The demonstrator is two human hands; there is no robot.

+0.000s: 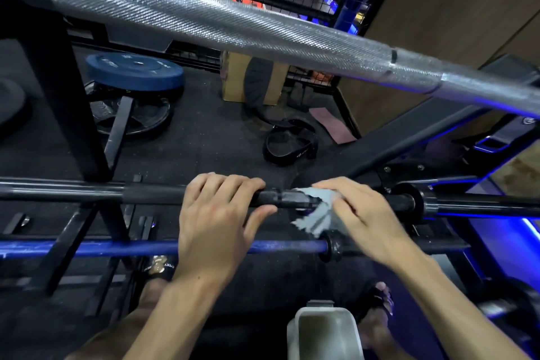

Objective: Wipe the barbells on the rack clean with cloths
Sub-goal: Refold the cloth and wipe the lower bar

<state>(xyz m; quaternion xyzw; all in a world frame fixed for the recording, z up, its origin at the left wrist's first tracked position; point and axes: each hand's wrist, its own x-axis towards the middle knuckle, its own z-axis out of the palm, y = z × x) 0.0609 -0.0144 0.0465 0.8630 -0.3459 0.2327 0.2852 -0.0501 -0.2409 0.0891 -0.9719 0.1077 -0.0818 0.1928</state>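
Grey cloth point(318, 207) sits bunched under the right hand point(362, 213), whose fingers press it onto the black barbell point(289, 199) and curl partly over the shaft; loose corners of the cloth hang below the bar. Just beside it, toward the person's left, the left hand point(219, 213) grips the same bar, fingers curled over the top and thumb underneath, steadying it. A short bare stretch of shaft shows between the two hands. Beyond the right hand, the bar runs to its collar point(420, 202) and sleeve.

To wipe well, the person would likely wrap the cloth fully round the shaft, so the underside gets cleaned too, and draw it along in overlapping strokes while the left hand keeps the bar from rolling on the rack.

Nearer the person than both hands lies a blue barbell point(87, 248). Above and farther out, a silver knurled barbell point(233, 20) crosses the view; its knurling would probably need firmer pressure.
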